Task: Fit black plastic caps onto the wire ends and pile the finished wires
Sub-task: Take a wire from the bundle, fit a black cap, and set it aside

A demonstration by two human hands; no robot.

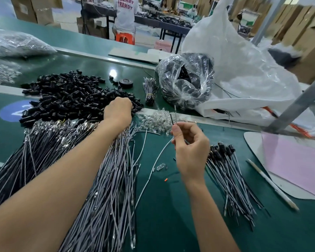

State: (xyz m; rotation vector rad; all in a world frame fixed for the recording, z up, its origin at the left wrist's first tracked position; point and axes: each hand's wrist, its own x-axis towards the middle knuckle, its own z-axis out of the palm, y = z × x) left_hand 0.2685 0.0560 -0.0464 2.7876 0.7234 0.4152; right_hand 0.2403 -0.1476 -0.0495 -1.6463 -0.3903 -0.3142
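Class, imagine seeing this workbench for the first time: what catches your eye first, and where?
The heap of black caps at centre left draws the eye first, with the left hand reaching into its right edge. Below it a spread of grey wires fans toward the viewer. The right hand pinches one wire upright beside a small pile of capped wires.

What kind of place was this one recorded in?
Most likely a factory assembly floor: a long green workbench heaped with black plastic caps and loose wires, cardboard cartons stacked behind, and another worker seated at a further bench.
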